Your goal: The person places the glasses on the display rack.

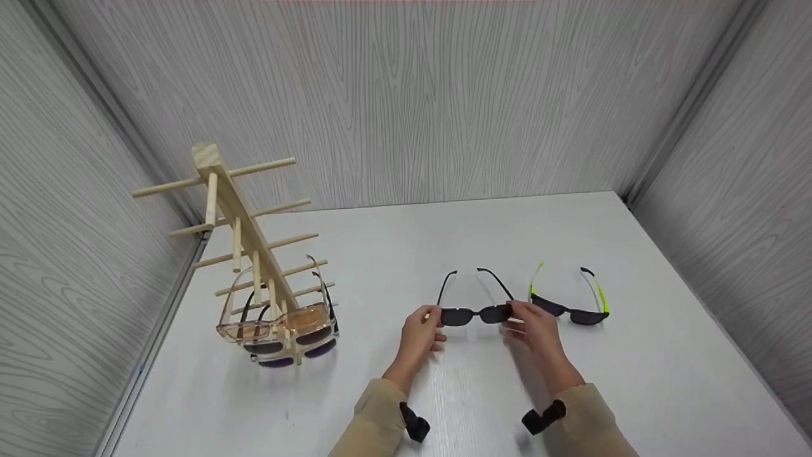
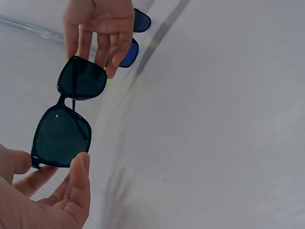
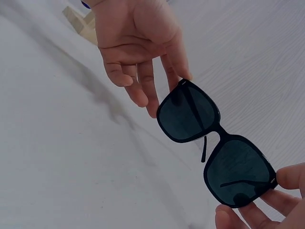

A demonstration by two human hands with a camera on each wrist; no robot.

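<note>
A pair of black sunglasses [image 1: 457, 317] with dark lenses is held up between both hands, its temples unfolded and pointing away from the person. My left hand [image 1: 417, 337] pinches the left end of the frame. At the opposite end, my right hand [image 1: 538, 330] pinches the other corner between thumb and fingers. In the left wrist view the lenses of the black sunglasses [image 2: 62, 136] look dark green, with a temple showing through. Just right of the right hand, sunglasses with neon-yellow temples [image 1: 587, 317] lie unfolded on the table.
A wooden eyewear rack [image 1: 254, 238] with several pegs stands on the left of the white table [image 1: 406, 254]. Several glasses [image 1: 307, 319] hang on its lower pegs; the upper pegs are bare. Grey wood-grain panels [image 1: 393, 101] enclose the back and sides.
</note>
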